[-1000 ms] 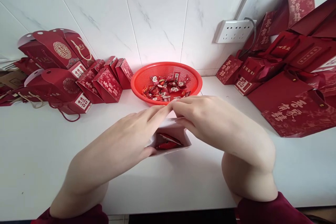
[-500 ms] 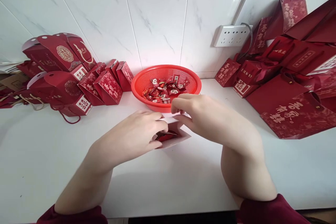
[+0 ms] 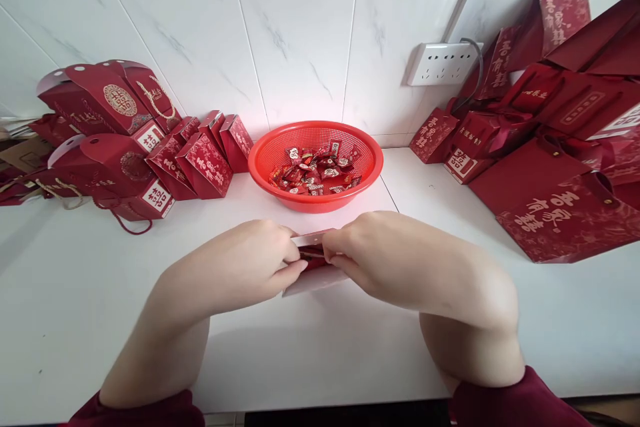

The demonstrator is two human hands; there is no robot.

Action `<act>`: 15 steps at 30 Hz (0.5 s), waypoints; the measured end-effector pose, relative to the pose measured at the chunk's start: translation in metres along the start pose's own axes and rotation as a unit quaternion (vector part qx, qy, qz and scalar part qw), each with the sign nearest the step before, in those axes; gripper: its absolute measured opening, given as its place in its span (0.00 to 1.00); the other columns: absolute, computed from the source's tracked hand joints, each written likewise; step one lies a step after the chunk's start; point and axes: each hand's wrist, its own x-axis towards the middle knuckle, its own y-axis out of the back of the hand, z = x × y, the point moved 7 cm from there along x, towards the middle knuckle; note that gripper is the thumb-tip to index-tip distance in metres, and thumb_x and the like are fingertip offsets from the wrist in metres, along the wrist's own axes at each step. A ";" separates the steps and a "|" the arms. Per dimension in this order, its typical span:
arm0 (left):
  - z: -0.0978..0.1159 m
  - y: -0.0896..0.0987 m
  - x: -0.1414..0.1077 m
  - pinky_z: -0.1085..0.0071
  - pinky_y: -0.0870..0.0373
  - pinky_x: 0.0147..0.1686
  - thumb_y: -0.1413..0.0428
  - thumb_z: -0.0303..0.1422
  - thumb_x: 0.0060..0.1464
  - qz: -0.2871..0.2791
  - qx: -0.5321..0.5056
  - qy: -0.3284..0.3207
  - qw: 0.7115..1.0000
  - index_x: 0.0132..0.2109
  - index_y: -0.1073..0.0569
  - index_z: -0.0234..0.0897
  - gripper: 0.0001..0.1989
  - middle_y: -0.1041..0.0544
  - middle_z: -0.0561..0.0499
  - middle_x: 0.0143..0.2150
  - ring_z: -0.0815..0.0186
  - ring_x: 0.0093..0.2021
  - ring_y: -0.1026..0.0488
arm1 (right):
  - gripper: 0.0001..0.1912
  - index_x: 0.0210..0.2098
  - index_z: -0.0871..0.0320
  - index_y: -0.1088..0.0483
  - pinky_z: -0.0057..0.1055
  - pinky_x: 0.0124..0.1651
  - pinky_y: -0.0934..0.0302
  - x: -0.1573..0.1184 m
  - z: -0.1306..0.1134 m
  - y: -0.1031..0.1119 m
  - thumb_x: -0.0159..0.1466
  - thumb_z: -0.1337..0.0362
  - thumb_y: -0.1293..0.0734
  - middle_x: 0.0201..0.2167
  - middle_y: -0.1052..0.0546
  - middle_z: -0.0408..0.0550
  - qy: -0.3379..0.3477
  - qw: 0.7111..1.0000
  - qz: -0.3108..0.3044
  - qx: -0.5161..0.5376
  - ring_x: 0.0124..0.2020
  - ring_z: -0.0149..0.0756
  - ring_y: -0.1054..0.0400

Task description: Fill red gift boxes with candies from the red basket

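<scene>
A small paper gift box [image 3: 316,280], its inside faces whitish, stands on the counter [image 3: 310,353] with its top open. Something red [image 3: 314,260] shows inside, mostly hidden by fingers. My left hand [image 3: 250,260] is closed at the box's left side, thumb over the opening. At the right, my right hand [image 3: 373,250] is closed too, its fingers pinching the far flap [image 3: 307,239]. Just beyond both hands sits a red plastic basket [image 3: 260,177] holding several red wrapped candies [image 3: 315,173].
Red gift boxes [image 3: 113,100] with rope handles are stacked at the left, beside several slim red boxes [image 3: 205,160]. Red bags [image 3: 565,213] and more boxes [image 3: 463,147] pile up at the right. A power strip [image 3: 440,65] is on the tiled wall.
My right hand has come down and toward me, from above the basket's near rim onto the box's far flap. My left hand has shifted slightly left and nearer.
</scene>
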 end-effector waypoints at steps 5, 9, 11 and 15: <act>-0.018 -0.004 -0.004 0.68 0.57 0.18 0.52 0.31 0.57 -0.077 0.027 0.086 0.993 0.20 0.48 0.34 0.19 0.48 0.54 0.17 0.73 0.18 0.52 | 0.11 0.27 0.56 0.30 0.30 0.21 0.58 -0.004 -0.006 0.003 0.63 0.73 0.39 0.19 0.29 0.40 0.006 1.000 0.018 -0.009 0.16 0.29 0.46; -0.028 -0.001 -0.004 0.67 0.60 0.17 0.51 0.31 0.54 -0.077 0.031 0.133 0.988 0.22 0.52 0.34 0.19 0.53 0.54 0.18 0.72 0.18 0.57 | 0.10 0.30 0.57 0.28 0.29 0.23 0.54 0.001 0.000 0.001 0.63 0.74 0.39 0.22 0.27 0.42 0.008 0.999 0.027 -0.015 0.19 0.30 0.40; -0.028 0.000 -0.004 0.68 0.58 0.17 0.52 0.32 0.56 -0.079 0.027 0.133 0.988 0.21 0.50 0.34 0.19 0.51 0.54 0.18 0.72 0.17 0.55 | 0.10 0.28 0.57 0.29 0.29 0.24 0.53 0.003 0.002 0.000 0.63 0.74 0.38 0.22 0.26 0.42 0.006 0.999 0.029 -0.024 0.20 0.30 0.38; -0.022 0.002 -0.005 0.73 0.43 0.22 0.46 0.40 0.56 -0.104 -0.013 0.081 0.991 0.26 0.29 0.40 0.13 0.31 0.54 0.25 0.70 0.23 0.35 | 0.11 0.27 0.57 0.28 0.29 0.20 0.58 0.002 0.000 -0.002 0.58 0.77 0.38 0.17 0.30 0.40 -0.017 0.998 0.047 -0.046 0.15 0.28 0.45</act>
